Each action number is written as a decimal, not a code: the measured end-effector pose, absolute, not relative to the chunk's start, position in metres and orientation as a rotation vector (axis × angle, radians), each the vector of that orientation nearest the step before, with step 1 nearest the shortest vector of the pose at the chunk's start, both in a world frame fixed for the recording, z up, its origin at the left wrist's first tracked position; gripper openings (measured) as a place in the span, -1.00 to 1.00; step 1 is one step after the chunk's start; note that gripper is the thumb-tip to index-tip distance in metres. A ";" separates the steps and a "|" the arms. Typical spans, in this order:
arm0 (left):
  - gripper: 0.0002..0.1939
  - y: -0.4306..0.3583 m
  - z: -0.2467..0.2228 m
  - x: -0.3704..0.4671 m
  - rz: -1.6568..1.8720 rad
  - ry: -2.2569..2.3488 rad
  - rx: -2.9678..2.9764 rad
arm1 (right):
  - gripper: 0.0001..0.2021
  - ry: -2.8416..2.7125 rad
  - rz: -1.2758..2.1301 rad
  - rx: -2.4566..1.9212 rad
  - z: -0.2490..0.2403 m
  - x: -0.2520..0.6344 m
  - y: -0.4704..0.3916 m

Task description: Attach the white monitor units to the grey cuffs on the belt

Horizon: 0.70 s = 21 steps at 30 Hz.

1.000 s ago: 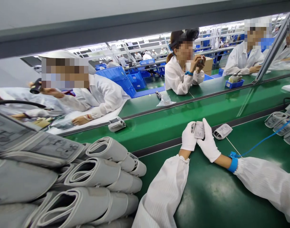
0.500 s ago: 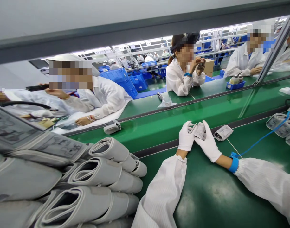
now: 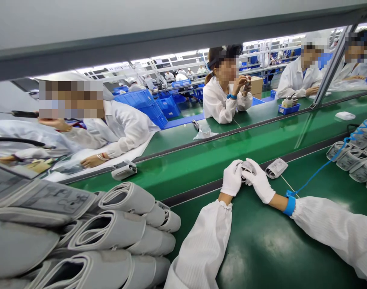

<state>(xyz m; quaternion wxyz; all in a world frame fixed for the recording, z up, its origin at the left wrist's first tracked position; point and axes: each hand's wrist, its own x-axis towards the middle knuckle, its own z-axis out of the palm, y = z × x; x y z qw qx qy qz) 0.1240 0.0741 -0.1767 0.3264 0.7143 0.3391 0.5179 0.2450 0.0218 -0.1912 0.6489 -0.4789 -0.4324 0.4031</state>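
Both of my hands wear white gloves and meet over the far edge of the green bench. Between them is a small rolled grey cuff (image 3: 247, 166) with dark print, partly hidden by the fingers. My left hand (image 3: 232, 178) grips its left side, fingers curled. My right hand (image 3: 259, 180) closes round it from the right, with a blue wrist strap (image 3: 290, 203) below the glove. Just right of this hand, another rolled cuff (image 3: 276, 168) lies on the bench, touching neither hand.
Large rolled grey cuffs (image 3: 123, 228) are piled at the left. More rolls (image 3: 351, 158) stand at the right beside a coiled blue cord (image 3: 324, 168). A green conveyor belt (image 3: 177, 170) runs beyond the bench, carrying one cuff (image 3: 124, 170). Co-workers in white coats sit opposite.
My fingers have closed further round the cuff, and it has turned so its rolled end shows more. The view has shifted slightly; the cuff on the belt has moved left.
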 end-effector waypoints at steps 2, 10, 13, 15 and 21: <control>-0.78 0.075 -0.177 0.123 1.351 0.895 1.888 | -0.17 -0.982 0.922 -1.089 -0.192 0.244 0.022; -0.82 0.076 -0.180 0.121 1.341 0.965 1.893 | -0.13 -1.015 0.979 -1.049 -0.196 0.240 0.022; -0.82 0.078 -0.182 0.121 1.355 1.000 1.879 | -0.09 -1.037 0.995 -1.041 -0.197 0.238 0.021; -0.80 0.079 -0.183 0.122 1.361 1.010 1.887 | -0.05 -1.065 0.986 -1.037 -0.197 0.238 0.020; -0.73 0.079 -0.185 0.122 1.326 1.010 1.957 | -0.06 -1.118 0.931 -1.101 -0.197 0.238 0.019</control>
